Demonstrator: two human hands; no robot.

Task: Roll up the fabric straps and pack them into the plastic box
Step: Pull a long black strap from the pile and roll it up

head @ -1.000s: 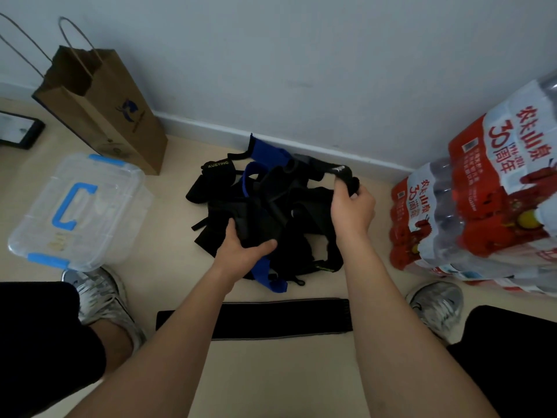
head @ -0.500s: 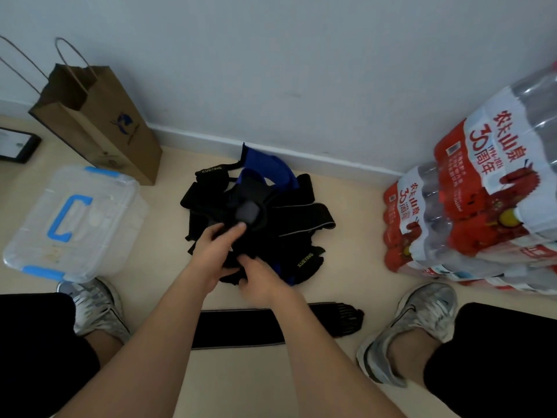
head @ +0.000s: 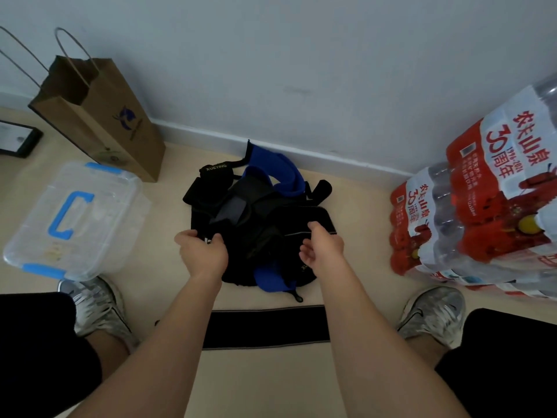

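A heap of black and blue fabric straps (head: 256,218) lies on the floor by the wall. My left hand (head: 202,251) pinches a black strap at the heap's left front edge. My right hand (head: 322,247) grips the edge of a wide black strap with a grey line on the heap's right side. One long black strap (head: 265,327) lies flat on the floor between my feet, partly hidden by my arms. The clear plastic box (head: 27,254) with blue handle and clips stands to the left, lid on.
A brown paper bag (head: 120,137) stands behind the box. Shrink-wrapped packs of water bottles (head: 470,224) are stacked at the right. My shoes (head: 96,309) flank the flat strap. A dark framed object (head: 18,143) lies at the far left.
Both hands were together at the heap's front half a second ago. They have spread apart, the left to the heap's left edge, the right onto the wide strap at the right.
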